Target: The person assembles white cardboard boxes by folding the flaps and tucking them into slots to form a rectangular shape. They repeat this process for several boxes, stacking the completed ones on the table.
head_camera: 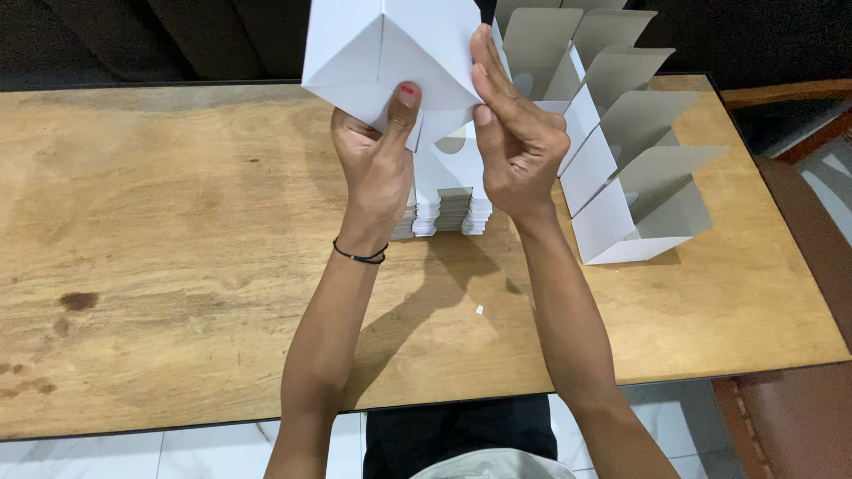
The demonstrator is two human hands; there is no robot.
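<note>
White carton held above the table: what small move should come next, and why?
Probably press the bottom flaps closed. Both hands, left and right, hold the half-formed white carton above the flat stack, while finished cartons stand in a row on the right.

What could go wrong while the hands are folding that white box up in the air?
1. The white box is pinched only at its lower edge by the left hand and right hand, so it might slip or crease.
2. It is held right above the stack of flat cards; a drop could scatter them.
3. The row of folded boxes stands close beside the right hand, so a bump might topple some.
</note>
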